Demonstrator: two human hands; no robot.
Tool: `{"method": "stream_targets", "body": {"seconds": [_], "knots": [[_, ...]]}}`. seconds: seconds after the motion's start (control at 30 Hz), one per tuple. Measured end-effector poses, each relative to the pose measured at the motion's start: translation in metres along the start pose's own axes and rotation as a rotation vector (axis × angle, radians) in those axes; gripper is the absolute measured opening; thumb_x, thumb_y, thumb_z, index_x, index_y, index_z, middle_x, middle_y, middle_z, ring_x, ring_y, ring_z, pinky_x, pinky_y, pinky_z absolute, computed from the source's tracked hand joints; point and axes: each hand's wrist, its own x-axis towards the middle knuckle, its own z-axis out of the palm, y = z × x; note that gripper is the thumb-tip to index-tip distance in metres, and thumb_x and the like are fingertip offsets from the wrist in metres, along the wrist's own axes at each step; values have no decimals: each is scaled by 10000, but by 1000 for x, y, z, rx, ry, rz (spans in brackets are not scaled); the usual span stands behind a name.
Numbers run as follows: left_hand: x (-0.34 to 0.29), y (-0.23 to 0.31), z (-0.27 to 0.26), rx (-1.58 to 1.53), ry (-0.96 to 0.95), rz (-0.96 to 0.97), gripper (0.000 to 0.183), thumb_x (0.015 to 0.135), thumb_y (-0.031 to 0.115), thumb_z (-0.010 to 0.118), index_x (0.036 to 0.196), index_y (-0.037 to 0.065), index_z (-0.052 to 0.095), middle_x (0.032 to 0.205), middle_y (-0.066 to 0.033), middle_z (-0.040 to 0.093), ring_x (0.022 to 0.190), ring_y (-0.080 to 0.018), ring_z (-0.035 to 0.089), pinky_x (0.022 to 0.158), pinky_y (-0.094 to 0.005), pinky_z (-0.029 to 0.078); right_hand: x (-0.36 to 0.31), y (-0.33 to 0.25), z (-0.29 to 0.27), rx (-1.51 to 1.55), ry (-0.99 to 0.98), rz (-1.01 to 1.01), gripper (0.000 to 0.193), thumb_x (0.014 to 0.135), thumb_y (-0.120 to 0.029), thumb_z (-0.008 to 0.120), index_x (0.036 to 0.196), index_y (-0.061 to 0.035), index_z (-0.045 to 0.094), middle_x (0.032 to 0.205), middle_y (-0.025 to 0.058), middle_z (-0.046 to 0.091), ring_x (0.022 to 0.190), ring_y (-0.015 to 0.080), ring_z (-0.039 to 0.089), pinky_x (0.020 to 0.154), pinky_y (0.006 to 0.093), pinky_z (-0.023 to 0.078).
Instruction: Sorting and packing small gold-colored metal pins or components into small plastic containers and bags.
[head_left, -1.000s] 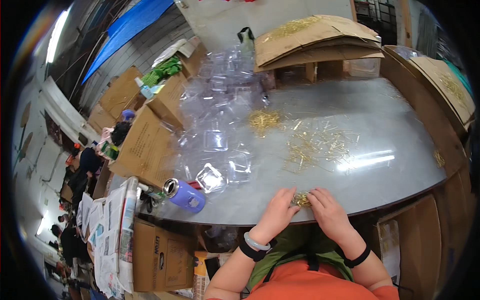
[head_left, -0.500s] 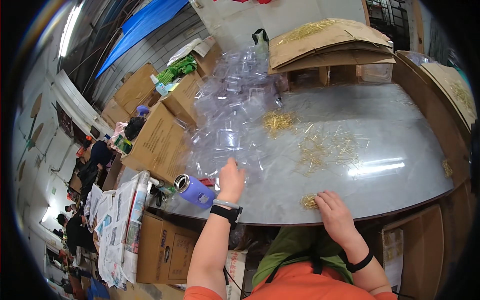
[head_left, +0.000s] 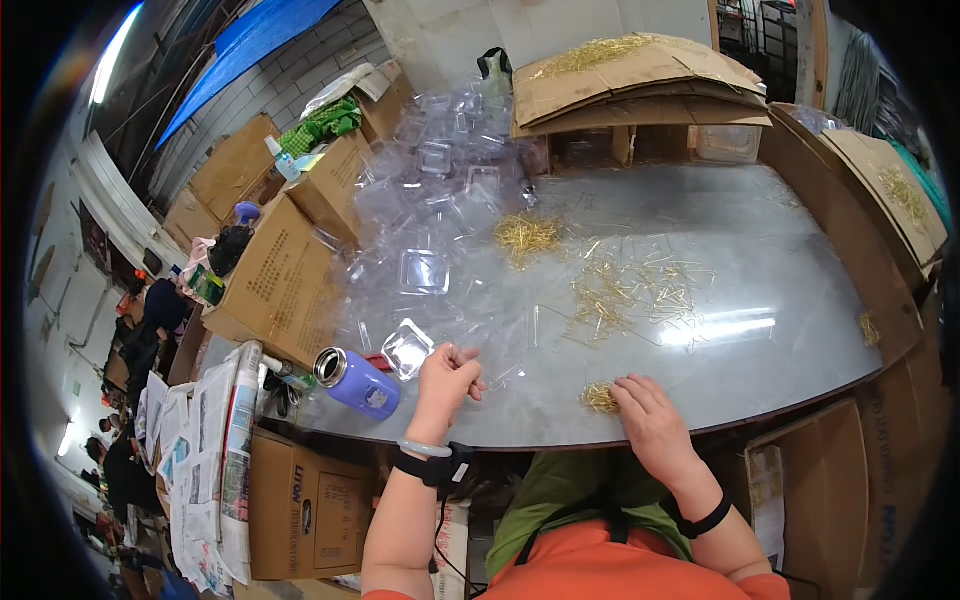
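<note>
Now the left hand [head_left: 450, 381] has released the gold bundle [head_left: 598, 398].

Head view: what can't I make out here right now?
All in the head view:
Anything inside the left hand: its curled fingers hide it.
Palm of the right hand: covered by its back.
Number of pieces in the small gold pile: too small and tangled.
Contents of the purple bottle: its wall hides them.
Hands of the far-left person in black: too small and dim.
</note>
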Motion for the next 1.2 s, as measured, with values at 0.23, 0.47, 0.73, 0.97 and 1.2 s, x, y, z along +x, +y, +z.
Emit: {"method": "stream_targets", "body": {"seconds": [0.23, 0.47, 0.73, 0.97, 1.2], "knots": [[-51, 5, 9, -214, -119, -129, 456, 835, -52, 618, 1229, -18, 391, 1076, -238, 647, 627, -242, 678, 508, -329, 579, 0, -1, 1, -37, -24, 25, 435, 854, 38, 621, 1286, -6, 597, 1302, 158, 622, 1277, 356, 567, 1120, 455, 455], [-152, -61, 14, -339, -589, -596, 531, 975, -17, 524, 1488, 3, 389, 1214, -238, 621, 873, -305, 743, 786, -381, 652, 1, -7, 0, 0, -56, 55, 421, 882, 25, 622, 1299, -28, 588, 1321, 141, 608, 1291, 354, 560, 1133, 455, 449], [-134, -81, 44, -685, -511, -742, 433, 1074, 49, 459, 1447, -98, 294, 1341, -284, 560, 1237, -452, 622, 1070, -452, 539, 3, -9, -3, 29, -115, -2, 414, 885, 23, 614, 1296, -23, 583, 1333, 150, 603, 1308, 371, 548, 1154, 499, 416], [-139, -70, 49, -808, -552, -751, 407, 1068, 36, 483, 1438, -98, 379, 1439, -250, 519, 1356, -381, 540, 1170, -462, 463, -14, -44, -3, 129, -264, -129, 466, 856, 7, 622, 1320, 10, 578, 1367, 173, 592, 1350, 384, 520, 1169, 501, 397], [-162, -63, 39, -819, -598, -635, 471, 1053, 9, 501, 1503, -19, 369, 1471, -172, 518, 1361, -319, 547, 1189, -465, 440, -27, -64, -5, 299, -354, -164, 516, 824, 24, 671, 1332, 13, 582, 1375, 194, 581, 1375, 398, 502, 1191, 542, 372]]}}
